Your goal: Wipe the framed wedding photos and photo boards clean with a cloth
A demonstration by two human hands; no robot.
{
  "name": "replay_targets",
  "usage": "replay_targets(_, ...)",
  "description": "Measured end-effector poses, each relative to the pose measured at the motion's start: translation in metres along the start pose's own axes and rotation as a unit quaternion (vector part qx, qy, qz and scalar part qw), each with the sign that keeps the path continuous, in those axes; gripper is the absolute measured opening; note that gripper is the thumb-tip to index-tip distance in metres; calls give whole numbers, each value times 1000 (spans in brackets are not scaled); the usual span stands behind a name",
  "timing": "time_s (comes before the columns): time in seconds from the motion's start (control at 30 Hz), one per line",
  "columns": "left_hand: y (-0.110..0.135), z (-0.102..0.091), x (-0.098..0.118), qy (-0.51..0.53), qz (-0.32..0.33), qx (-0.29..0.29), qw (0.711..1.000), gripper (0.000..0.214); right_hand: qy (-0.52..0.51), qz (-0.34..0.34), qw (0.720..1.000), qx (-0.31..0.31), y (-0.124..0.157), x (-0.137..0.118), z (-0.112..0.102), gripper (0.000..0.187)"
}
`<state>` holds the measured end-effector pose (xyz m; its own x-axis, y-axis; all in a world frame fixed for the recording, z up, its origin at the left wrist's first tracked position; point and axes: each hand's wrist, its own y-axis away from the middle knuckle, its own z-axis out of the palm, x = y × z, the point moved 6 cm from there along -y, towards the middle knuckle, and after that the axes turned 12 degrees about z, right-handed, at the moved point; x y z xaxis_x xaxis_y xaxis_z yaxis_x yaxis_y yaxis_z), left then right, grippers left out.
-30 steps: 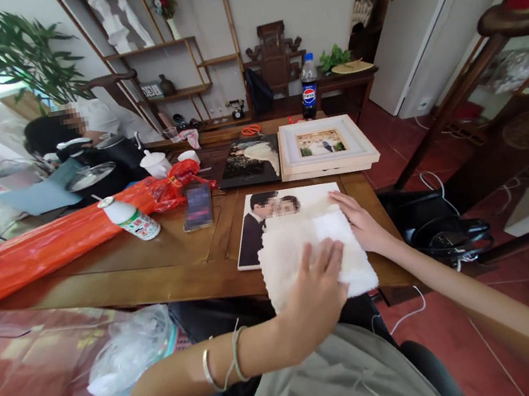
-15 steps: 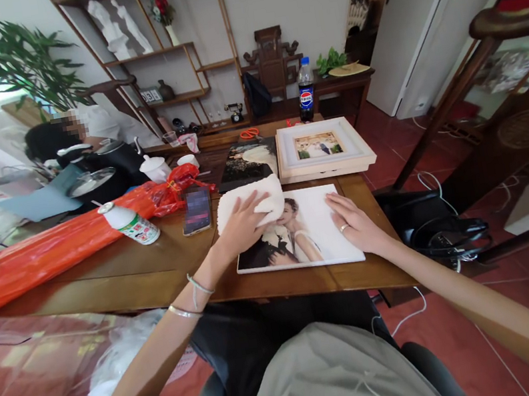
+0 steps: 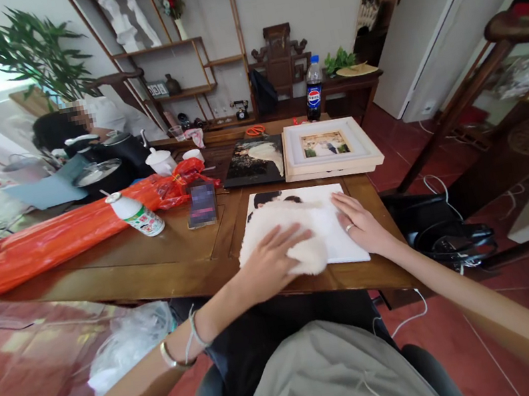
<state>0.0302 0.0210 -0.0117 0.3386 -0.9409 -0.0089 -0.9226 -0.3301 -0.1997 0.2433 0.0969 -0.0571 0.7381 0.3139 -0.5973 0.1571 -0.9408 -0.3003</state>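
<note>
A large unframed wedding photo print [image 3: 341,245] lies flat at the near edge of the wooden table [image 3: 153,257]. My left hand [image 3: 270,266] presses a fluffy white cloth [image 3: 294,227] down on the print's lower left part, fingers flat on the cloth. The cloth covers most of the picture. My right hand [image 3: 360,226], with a ring on one finger, rests flat and open on the print's right side, holding it still.
Behind the print are a dark photo [image 3: 255,160] and a white framed photo [image 3: 329,146]. A phone [image 3: 202,203], a white bottle [image 3: 136,214] and a long orange plastic bag [image 3: 49,244] lie to the left. Another person [image 3: 70,126] sits at the far left.
My left hand has swept the cloth from the print's upper left corner down toward me across the picture. My right hand has stayed on the right side.
</note>
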Motion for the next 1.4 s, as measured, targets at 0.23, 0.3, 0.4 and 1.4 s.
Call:
replay_targets(0.23,2,4,-115,-48,-124,-1,991,34,0,-10,1000,8,0,-1,-1,48)
replay_targets(0.3,2,5,-123,-55,-129,-1,990,36,-1,-9,1000,8,0,-1,-2,47)
replay_targets(0.4,3,7,-103,-63,-119,-7,991,33,-2,-7,1000,7,1,-2,-2,47)
replay_targets(1.4,24,-1,4,-38,-70,-39,996,21,-6,0,1000,-4,2,-7,-3,47)
